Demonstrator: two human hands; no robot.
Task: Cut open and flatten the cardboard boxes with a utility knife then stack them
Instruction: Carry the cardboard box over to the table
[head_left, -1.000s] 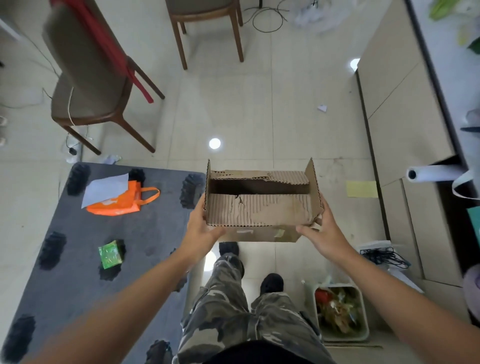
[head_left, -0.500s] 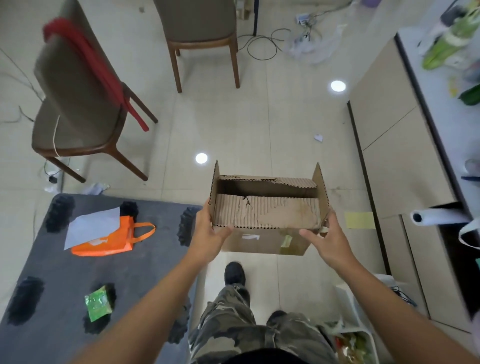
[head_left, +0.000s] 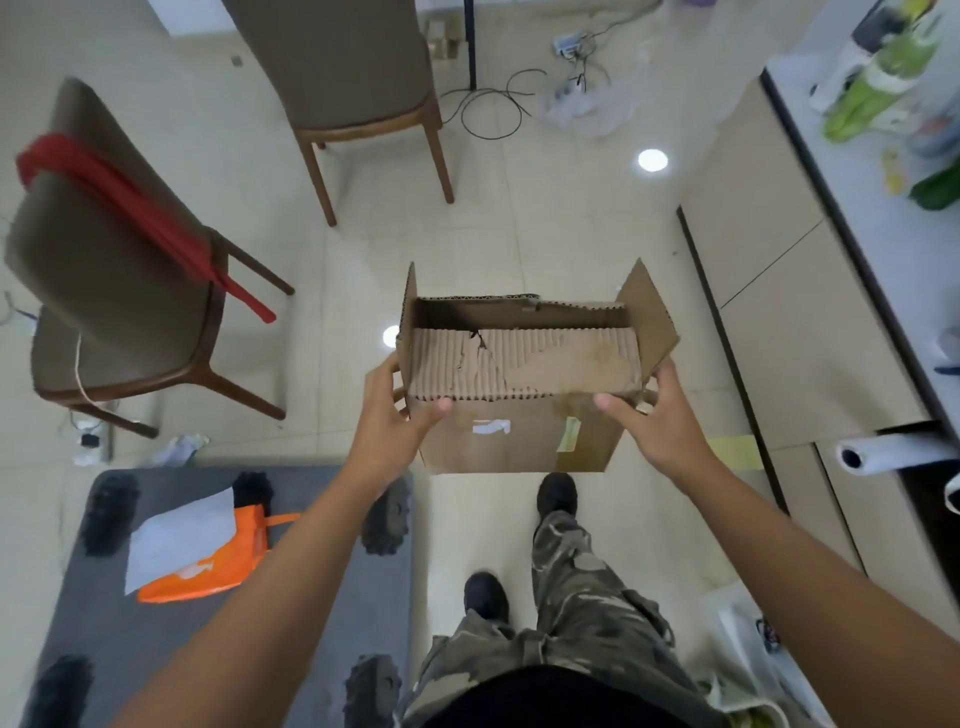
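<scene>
Head view: cardboard box (head_left: 519, 395) held in mid-air above the tiled floor (head_left: 545, 234), top open, end flaps standing up. Left hand (head_left: 397, 410) grips its left end, thumb curled over the near top edge; right hand (head_left: 657, 415) grips the right end likewise.

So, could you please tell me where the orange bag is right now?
In the head view, the orange bag lies lower left on the grey rug, partly under a white sheet, just left of the left forearm.
</scene>
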